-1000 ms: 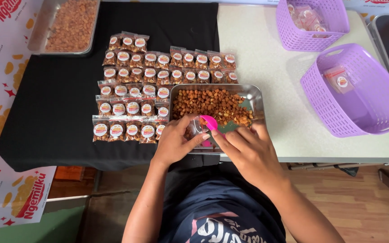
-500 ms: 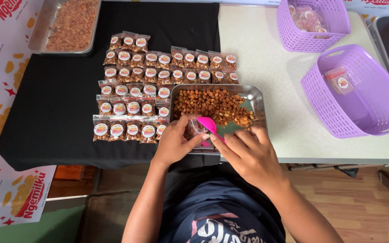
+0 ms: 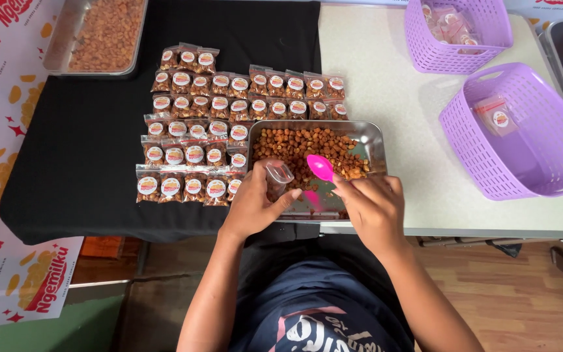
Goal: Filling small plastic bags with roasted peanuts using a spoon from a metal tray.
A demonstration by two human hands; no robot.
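Note:
My left hand [image 3: 252,207] holds a small clear plastic pouch [image 3: 277,178] upright at the near left corner of a steel tray [image 3: 373,139] of brown fried snacks [image 3: 298,146]. My right hand [image 3: 373,207] grips a pink plastic spoon [image 3: 320,167], its bowl over the snacks, a little to the right of the pouch. Rows of several filled, labelled snack pouches [image 3: 193,155] lie on the black cloth left of and behind the tray.
A second steel tray of snacks [image 3: 102,32] sits at the far left. Two purple baskets stand on the right: the near one [image 3: 522,130] holds one pouch, the far one [image 3: 457,29] holds several. The table edge runs just below the hands.
My right hand has drawn the pink spoon away from the pouch mouth, rightward and out over the snacks in the tray. My left hand has kept the pouch in place.

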